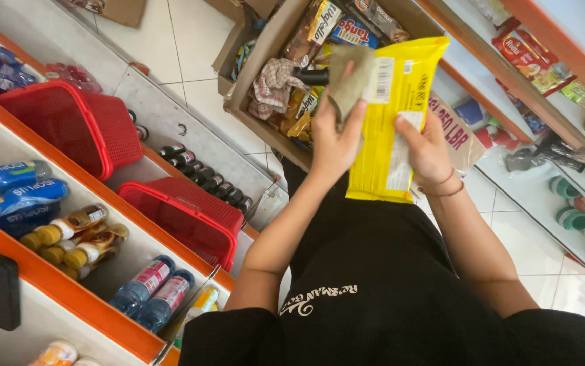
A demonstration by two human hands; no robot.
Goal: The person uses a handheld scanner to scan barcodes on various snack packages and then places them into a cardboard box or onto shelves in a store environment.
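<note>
White tiled floor [197, 47] underfoot, orange-edged shelves [69, 285] running down both sides of a narrow shop aisle. Two red baskets [69, 125] sit on the shelf at one side, with bottles [150, 288] lying in rows in the compartments below them. Ahead, an open cardboard box [265, 54] stands on the floor, crammed with snack packets and a checked rag. The left hand [336, 132] presses a greyish cloth [350, 78], pinched in its fingers, against a yellow packet [391, 122], which the right hand [428, 146] clasps by its edge, raised over the box. The packet's contents can't be made out.
</note>
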